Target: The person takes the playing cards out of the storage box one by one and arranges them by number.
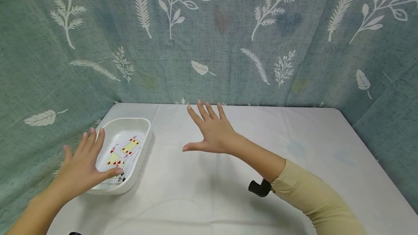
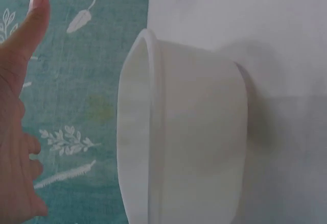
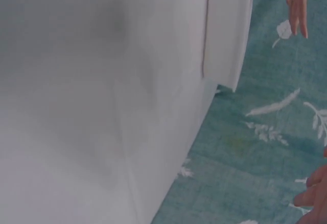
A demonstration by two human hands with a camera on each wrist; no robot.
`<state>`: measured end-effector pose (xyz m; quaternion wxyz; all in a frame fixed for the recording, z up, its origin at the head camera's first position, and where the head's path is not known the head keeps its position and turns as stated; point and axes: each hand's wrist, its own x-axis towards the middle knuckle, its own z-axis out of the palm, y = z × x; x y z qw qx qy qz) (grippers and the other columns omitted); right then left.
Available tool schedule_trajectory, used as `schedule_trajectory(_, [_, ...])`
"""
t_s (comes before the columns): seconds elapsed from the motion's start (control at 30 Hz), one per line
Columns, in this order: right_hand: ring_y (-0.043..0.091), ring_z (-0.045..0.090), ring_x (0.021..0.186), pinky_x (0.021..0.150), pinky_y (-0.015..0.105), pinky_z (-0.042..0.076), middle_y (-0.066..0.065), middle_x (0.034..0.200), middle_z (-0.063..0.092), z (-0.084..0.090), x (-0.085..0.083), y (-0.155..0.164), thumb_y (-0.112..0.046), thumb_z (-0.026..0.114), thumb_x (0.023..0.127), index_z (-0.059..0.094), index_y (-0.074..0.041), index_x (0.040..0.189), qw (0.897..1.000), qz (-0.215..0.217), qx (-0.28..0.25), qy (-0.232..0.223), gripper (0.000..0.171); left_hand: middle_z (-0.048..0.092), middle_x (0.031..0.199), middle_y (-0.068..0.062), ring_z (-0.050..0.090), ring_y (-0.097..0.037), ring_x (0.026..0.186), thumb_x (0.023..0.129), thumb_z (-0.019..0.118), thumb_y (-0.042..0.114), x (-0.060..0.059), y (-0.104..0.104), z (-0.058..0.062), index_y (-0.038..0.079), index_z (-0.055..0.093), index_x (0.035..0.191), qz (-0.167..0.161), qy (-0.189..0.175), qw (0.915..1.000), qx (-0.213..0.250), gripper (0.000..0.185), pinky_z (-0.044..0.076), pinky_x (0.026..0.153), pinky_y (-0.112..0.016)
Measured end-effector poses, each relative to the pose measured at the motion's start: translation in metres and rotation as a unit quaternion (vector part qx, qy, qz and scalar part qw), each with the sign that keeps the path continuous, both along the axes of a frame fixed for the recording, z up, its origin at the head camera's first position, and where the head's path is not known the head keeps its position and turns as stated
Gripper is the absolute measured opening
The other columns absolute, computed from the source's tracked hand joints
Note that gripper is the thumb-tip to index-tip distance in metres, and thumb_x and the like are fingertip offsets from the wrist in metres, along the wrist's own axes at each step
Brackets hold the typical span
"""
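Several playing cards point(image 1: 130, 146) lie loosely overlapped in a white plastic tub point(image 1: 148, 144) at the left of the table. Over the tub's near left side, my left hand point(image 1: 80, 168) hovers with fingers spread, hiding part of the rim and cards. In the left wrist view its thumb stands apart from the tub point(image 2: 199, 132), with bare air between them. My right hand point(image 1: 213, 131) is held above the middle of the table, palm down, fingers fanned out and touching nothing. Only its fingers show at the edge of the right wrist view.
A white cloth covers the table point(image 1: 183, 191). Behind and at both sides hangs a green-blue curtain point(image 1: 228, 64) with white leaf prints. A black strap mount point(image 1: 259, 188) sits at my right forearm, by the beige sleeve point(image 1: 310, 195).
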<state>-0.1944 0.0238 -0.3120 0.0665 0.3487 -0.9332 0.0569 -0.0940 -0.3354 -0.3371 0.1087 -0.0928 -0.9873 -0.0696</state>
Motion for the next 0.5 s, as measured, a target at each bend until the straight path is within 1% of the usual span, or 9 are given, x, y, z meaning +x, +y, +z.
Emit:
schedule_trajectory(0.1, [0.031, 0.005, 0.145, 0.117, 0.059, -0.001, 0.01, 0.159, -0.002, -0.003, 0.001, -0.007, -0.083, 0.038, 0.077, -0.005, -0.025, 0.153, 1.0, 0.007, 0.0, -0.006, 0.105, -0.007, 0.155, -0.025, -0.013, -0.035, 0.143, 0.071, 0.074, 0.057, 0.002, -0.005, -0.003, 0.009, -0.006, 0.151, -0.006, 0.003, 0.9999, 0.013, 0.123, -0.012, 0.095, -0.081])
schedule_trajectory(0.23, [0.031, 0.005, 0.145, 0.117, 0.059, 0.001, 0.009, 0.159, -0.002, -0.007, 0.005, -0.015, -0.084, 0.037, 0.076, -0.005, -0.026, 0.152, 1.0, 0.011, 0.003, -0.015, 0.105, -0.005, 0.155, -0.025, -0.011, -0.037, 0.143, 0.07, 0.076, 0.054, 0.003, -0.01, -0.009, 0.008, -0.004, 0.152, -0.008, 0.007, 0.9997, 0.022, 0.124, -0.013, 0.095, -0.08])
schedule_trajectory(0.37, [0.031, 0.007, 0.145, 0.117, 0.058, 0.002, 0.008, 0.159, -0.001, -0.01, 0.011, -0.028, -0.084, 0.037, 0.076, -0.004, -0.026, 0.153, 1.0, 0.016, -0.007, -0.015, 0.105, -0.003, 0.154, -0.027, -0.009, -0.039, 0.143, 0.067, 0.078, 0.053, 0.008, -0.016, -0.019, 0.006, -0.002, 0.152, -0.013, 0.013, 0.9994, 0.029, 0.125, -0.013, 0.097, -0.079])
schedule_trajectory(0.5, [0.029, 0.009, 0.145, 0.118, 0.057, 0.003, 0.007, 0.159, 0.001, -0.015, 0.018, -0.044, -0.084, 0.04, 0.076, -0.006, -0.027, 0.152, 0.999, 0.024, -0.027, -0.013, 0.105, -0.004, 0.155, -0.026, -0.011, -0.036, 0.143, 0.067, 0.079, 0.051, 0.013, -0.023, -0.03, 0.006, -0.001, 0.152, -0.007, 0.017, 0.9989, 0.044, 0.125, -0.013, 0.099, -0.078])
